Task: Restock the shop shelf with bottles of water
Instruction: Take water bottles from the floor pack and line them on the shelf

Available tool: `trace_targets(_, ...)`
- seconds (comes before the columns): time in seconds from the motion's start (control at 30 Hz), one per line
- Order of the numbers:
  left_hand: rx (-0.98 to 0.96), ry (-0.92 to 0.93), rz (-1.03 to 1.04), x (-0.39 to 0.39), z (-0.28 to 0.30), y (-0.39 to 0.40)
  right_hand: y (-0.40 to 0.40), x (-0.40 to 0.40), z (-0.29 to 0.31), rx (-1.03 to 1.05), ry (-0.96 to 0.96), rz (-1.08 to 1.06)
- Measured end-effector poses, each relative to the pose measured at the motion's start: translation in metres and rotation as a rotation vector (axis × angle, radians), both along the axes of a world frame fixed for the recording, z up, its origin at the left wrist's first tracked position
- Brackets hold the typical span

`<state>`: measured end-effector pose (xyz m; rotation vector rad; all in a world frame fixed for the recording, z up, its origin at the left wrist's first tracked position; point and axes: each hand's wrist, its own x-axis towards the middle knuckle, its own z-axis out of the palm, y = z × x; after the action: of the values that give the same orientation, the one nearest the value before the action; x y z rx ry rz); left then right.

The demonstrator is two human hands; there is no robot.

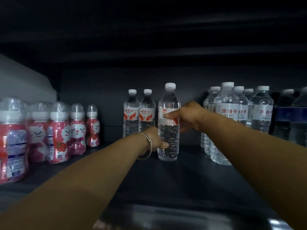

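With the water bottle (pixel 169 123) grasped low by the left hand (pixel 155 140) and at its label by the right hand (pixel 186 116) (fingers curled round it), it is best kept upright and slid back on the shelf (pixel 166 180) beside the two matching bottles (pixel 139 112).

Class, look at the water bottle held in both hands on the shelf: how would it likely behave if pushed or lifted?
The water bottle looks full, so probably heavy for its size. It is tall on a narrow base, so a push near the cap may tip it. Its thin ribbed plastic would likely flex where the left hand and right hand grip.
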<state>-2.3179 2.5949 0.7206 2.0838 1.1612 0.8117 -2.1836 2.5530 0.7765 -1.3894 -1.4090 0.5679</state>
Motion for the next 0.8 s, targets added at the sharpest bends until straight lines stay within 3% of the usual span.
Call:
trace_targets(0.4, -0.136, -0.143, 0.001, 0.005, -0.003, 0.032, 0.038, 0.014, 0.008, -0.1, -0.052, 0.179)
trace_targets(0.67, 0.075, -0.073, 0.137, 0.017, -0.005, 0.039, 0.026, 0.0, 0.0, -0.195, -0.198, 0.114)
trace_targets(0.8, 0.182, -0.054, 0.248, 0.025, -0.011, 0.035, 0.028, -0.011, -0.004, -0.144, -0.164, 0.018)
